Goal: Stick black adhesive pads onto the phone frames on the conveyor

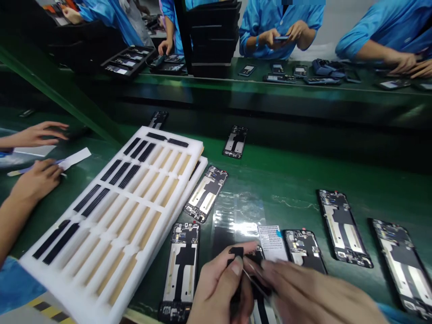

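Note:
Near the bottom centre, my left hand (221, 285) pinches a small black flexible part (236, 252) between thumb and fingers. My right hand (307, 285) is beside it, fingers closed on thin metal tweezers (253, 276) whose tips point toward the black part; this hand is somewhat blurred. Below both hands lies an opened phone (265, 310), mostly hidden by them. A sheet with rows of small labels (272, 240) sits just behind the hands, next to another opened phone (303, 249). One more opened phone (181, 270) lies left of my left hand.
White foam trays (133, 198) holding black strips are stacked at left. Opened phones (344, 227) and a clear plastic sheet (239, 211) lie on the green bench. At far left are another person's hands (37, 180). People in blue work behind a raised shelf (216, 83).

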{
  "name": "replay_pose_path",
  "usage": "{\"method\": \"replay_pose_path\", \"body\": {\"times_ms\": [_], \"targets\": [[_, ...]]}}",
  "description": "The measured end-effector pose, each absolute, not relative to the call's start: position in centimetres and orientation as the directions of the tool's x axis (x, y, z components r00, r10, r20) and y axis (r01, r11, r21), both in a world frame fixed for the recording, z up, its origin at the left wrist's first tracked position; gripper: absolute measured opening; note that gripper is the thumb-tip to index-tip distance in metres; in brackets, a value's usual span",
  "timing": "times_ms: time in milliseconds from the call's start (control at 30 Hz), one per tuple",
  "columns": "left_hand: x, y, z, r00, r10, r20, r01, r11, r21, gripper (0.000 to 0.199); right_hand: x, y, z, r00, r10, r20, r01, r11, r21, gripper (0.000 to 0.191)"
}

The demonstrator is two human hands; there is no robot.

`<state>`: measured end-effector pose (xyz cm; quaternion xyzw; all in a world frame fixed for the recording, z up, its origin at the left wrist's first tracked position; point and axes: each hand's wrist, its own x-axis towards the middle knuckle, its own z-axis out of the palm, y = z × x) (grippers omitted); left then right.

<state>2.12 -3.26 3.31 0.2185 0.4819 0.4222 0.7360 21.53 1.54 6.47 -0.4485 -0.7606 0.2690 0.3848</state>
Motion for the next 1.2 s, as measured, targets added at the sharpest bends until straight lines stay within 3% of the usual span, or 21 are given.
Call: {"method": "replay_pose_path", "body": {"times_ms": [67, 133, 167, 233, 300, 367, 433, 567, 800, 1200], "targets": [[2.2, -3.2, 2.7, 0.027, 0.884, -0.467, -0.168, 0.465, 0.869, 0.046, 23.1, 2.8, 6.4, -0.218, 0.911, 0.349, 0.516, 0.411, -0.751, 0.020], [2.4, -3.2, 1.8, -0.083, 0.967, -0.243, 0.249, 0.256, 0.934, 0.042, 24.5, 5.0, 5.5, -0.132, 0.944, 0.304, 0.544, 0.325, -0.774, 0.023], [2.6, -3.1, 1.2, -0.056, 0.992, -0.112, 0.467, 0.125, 0.875, 0.045, 25.1, 6.2, 4.6, -0.110, 0.963, 0.247, 0.530, 0.268, -0.805, 0.027], [3.0, -2.8, 0.2, 0.106, 0.992, 0.063, 0.775, -0.122, 0.620, 0.062, 25.8, 8.3, 2.4, -0.108, 0.992, 0.062, 0.424, 0.102, -0.900, 0.037], [3.7, -2.2, -0.5, 0.230, 0.970, 0.083, 0.913, -0.245, 0.327, 0.074, 25.9, 9.5, 0.2, -0.122, 0.988, -0.098, 0.295, -0.058, -0.954, 0.046], [4.4, -1.3, -0.8, 0.271, 0.961, 0.059, 0.954, -0.276, 0.118, 0.077, 25.4, 10.2, -1.3, -0.110, 0.982, -0.152, 0.228, -0.124, -0.966, 0.048], [5.0, -0.1, -0.9, 0.267, 0.962, 0.062, 0.964, -0.267, -0.013, 0.076, 24.7, 10.5, -2.0, -0.113, 0.980, -0.162, 0.198, -0.138, -0.970, 0.047], [5.5, 1.9, -1.1, 0.249, 0.968, 0.039, 0.961, -0.242, -0.130, 0.075, 22.8, 10.8, -2.4, -0.140, 0.975, -0.171, 0.157, -0.148, -0.976, 0.046], [5.1, 3.5, -2.2, 0.162, 0.986, -0.045, 0.976, -0.167, -0.136, 0.083, 21.7, 11.1, -3.5, -0.075, 0.981, -0.180, 0.118, -0.170, -0.978, 0.044], [5.1, 4.0, -2.4, 0.273, 0.961, -0.042, 0.959, -0.275, -0.067, 0.090, 23.4, 10.6, -4.2, 0.008, 0.962, -0.274, 0.168, -0.271, -0.948, 0.042]]}}
